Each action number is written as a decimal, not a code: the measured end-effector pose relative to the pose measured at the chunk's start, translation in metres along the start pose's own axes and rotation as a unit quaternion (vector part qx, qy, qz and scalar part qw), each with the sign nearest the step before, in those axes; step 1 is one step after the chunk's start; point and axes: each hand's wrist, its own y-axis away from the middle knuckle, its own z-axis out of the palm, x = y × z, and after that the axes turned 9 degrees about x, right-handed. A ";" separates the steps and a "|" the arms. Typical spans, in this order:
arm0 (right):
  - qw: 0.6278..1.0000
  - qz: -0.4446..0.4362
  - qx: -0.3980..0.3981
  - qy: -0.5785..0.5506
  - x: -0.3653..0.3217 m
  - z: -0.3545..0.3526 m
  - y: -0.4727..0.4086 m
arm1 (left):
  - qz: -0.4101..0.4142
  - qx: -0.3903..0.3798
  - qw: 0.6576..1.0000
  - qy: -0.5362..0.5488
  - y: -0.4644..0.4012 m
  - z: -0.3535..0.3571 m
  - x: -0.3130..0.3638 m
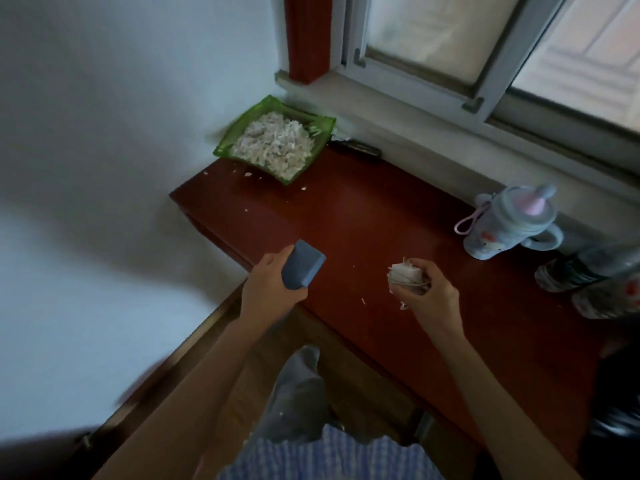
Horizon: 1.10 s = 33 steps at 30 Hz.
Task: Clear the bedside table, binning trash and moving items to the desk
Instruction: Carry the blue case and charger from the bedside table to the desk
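A view from above looks down at a dark red table (363,220) set in the corner of a room, below a window (485,57) and beside a pale wall. At the far corner of the table sits a square green dish (227,142), heaped with pale shredded scraps (273,143) that fill it nearly to the rim. A few loose scraps lie on the bare wood just in front of the dish and nearer the person. The left hand (268,285) is curled around a blue box (301,268), gripping it from below and holding it over the table's near left edge; whether anything is inside the box cannot be told. The right hand (427,294) is closed around a pale wad (405,275) of crumpled material, held just above the table surface; what the wad is made of is unclear. On the right side of the table, near the windowsill, a light blue child's bottle (502,223) with a pink spout, a handle and a lilac strap stands tilted. Just beside it, at the right edge, lie blurred clear plastic bottles (595,282); their contents cannot be made out. At the bottom, the person's grey trouser leg and blue checked clothing show.
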 end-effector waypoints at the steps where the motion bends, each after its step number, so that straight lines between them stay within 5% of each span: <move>1: 1.000 0.008 0.015 0.002 0.000 0.002 -0.006 | 0.012 -0.015 1.000 0.000 -0.017 0.004 0.003; 11: 0.974 0.115 0.194 0.006 -0.009 0.006 -0.033 | 0.194 -0.149 0.970 -0.009 -0.142 0.058 0.051; 19: 0.930 0.193 0.313 0.019 0.008 -0.023 -0.005 | 0.297 -0.260 0.919 -0.019 -0.139 0.115 0.103; 33: 0.908 0.226 0.353 0.007 0.053 -0.098 0.024 | 0.436 -0.347 0.821 -0.122 -0.096 0.203 0.184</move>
